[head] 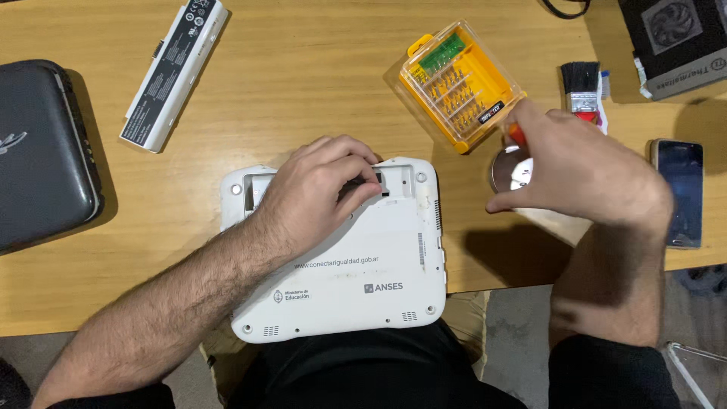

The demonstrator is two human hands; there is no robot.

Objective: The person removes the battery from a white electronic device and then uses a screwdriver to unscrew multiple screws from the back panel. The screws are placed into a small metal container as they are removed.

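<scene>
A small white laptop (379, 265) lies upside down at the table's front edge, its battery bay empty. My left hand (318, 189) rests on its upper part, fingers curled into the open battery bay. My right hand (583, 170) hovers to the right of the laptop, over a round shiny metal dish (509, 170). It holds a small screwdriver with a red handle (515, 132), mostly hidden by the fingers.
A yellow case of screwdriver bits (458, 83) sits behind the dish. A white laptop battery (174, 72) lies at the back left, a dark grey case (42, 151) at the far left. A brush (581, 87), a phone (679, 189) and a black box (678, 42) are at the right.
</scene>
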